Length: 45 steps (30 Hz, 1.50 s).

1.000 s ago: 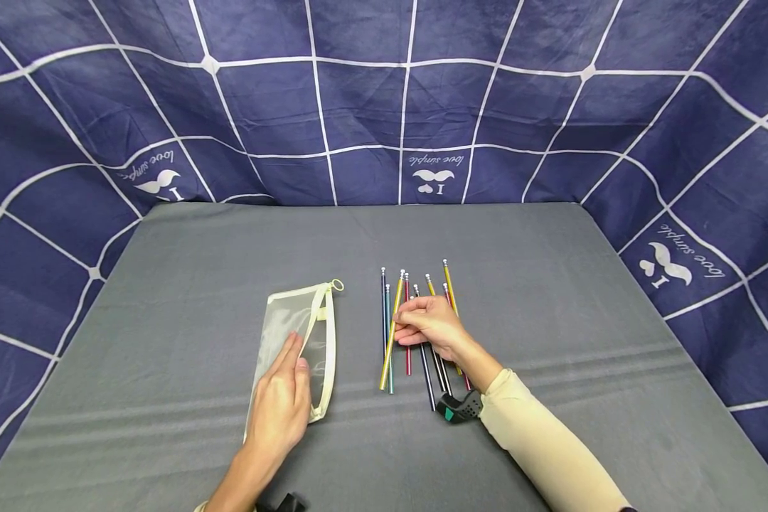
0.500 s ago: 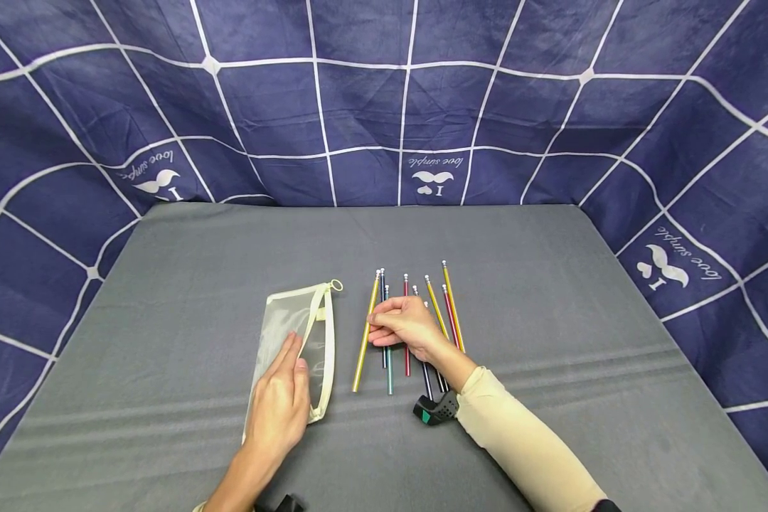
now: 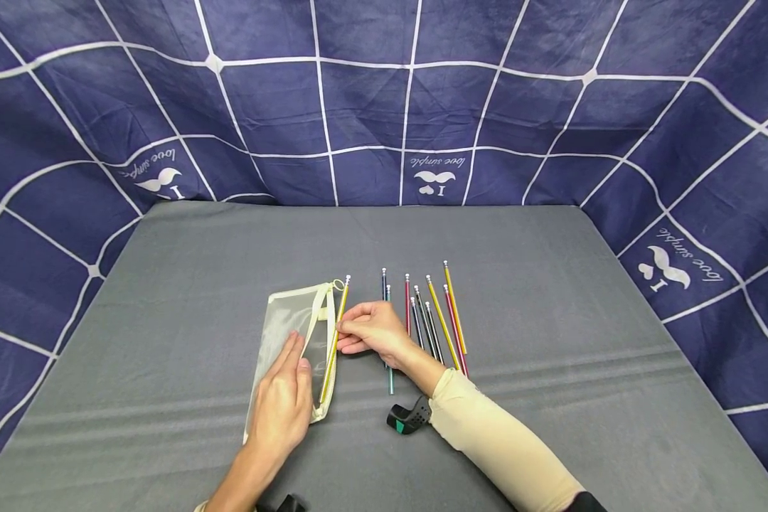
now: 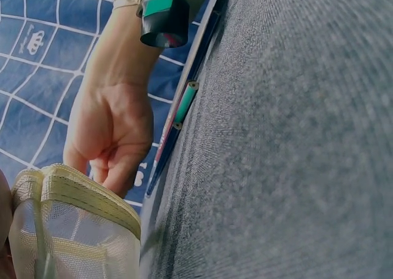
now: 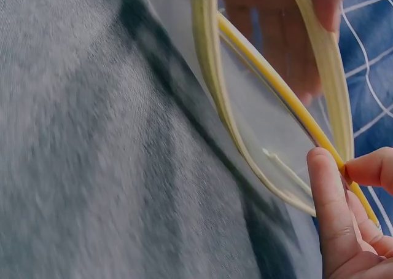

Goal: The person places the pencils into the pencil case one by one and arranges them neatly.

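Observation:
A mesh zip pouch (image 3: 281,316) with cream edging lies left of the middle of the table, its long opening gaping to the right. My left hand (image 3: 283,400) holds the upper side of that opening, fingers on the mesh and thumb at the edge. My right hand (image 3: 376,331) pinches a yellow pencil (image 3: 329,370) between thumb and fingers. In the right wrist view the yellow pencil (image 5: 282,88) slants across the open mouth, its far end between the two cream edges (image 5: 215,76). The left wrist view shows the pouch (image 4: 80,230) in front of my right hand (image 4: 113,125).
Several pencils lie side by side right of the pouch, among them a teal pencil (image 3: 391,382), a red pencil (image 3: 407,306) and a yellow pencil (image 3: 444,320). My right forearm (image 3: 486,434) reaches over the grey table (image 3: 582,299). A blue gridded cloth (image 3: 358,107) hangs behind.
My right hand has carried the yellow pencil leftward, from above the other pencils to the pouch's opening. My left hand and the pouch have stayed in place.

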Available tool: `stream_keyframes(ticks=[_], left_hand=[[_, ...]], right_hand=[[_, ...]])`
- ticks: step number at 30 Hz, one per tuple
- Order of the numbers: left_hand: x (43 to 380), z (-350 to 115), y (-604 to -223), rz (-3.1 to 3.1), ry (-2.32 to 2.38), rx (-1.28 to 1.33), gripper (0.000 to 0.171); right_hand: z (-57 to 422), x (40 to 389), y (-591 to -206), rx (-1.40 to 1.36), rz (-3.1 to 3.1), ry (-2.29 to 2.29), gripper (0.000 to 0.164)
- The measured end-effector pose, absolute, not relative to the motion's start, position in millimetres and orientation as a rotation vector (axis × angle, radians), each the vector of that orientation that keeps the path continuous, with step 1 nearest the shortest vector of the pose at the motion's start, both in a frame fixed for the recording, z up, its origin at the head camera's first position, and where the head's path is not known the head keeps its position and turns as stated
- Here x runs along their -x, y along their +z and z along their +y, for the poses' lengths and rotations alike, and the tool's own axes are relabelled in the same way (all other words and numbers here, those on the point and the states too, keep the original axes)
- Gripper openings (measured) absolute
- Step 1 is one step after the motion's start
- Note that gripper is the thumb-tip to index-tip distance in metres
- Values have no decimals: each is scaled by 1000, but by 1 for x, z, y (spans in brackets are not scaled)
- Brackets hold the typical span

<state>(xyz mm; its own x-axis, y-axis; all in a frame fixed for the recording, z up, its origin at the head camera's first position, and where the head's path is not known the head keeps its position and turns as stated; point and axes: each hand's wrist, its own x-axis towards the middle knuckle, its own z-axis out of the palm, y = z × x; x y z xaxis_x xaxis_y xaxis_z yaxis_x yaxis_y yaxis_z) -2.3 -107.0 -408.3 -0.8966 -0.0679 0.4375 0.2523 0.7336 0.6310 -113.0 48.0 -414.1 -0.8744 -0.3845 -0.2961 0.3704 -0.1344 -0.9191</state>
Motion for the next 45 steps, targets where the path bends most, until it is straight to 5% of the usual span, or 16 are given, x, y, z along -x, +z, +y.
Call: stream_keyframes(ticks=[19,45], left_hand=[[2,-106,-409,-2499,-1001,164,34],[1,-106,-410,-2476,-992,161,34]], right_hand=[[29,99,-418,28,1617,-1983,11],[82,98,-398,120,1798,-1961,29]])
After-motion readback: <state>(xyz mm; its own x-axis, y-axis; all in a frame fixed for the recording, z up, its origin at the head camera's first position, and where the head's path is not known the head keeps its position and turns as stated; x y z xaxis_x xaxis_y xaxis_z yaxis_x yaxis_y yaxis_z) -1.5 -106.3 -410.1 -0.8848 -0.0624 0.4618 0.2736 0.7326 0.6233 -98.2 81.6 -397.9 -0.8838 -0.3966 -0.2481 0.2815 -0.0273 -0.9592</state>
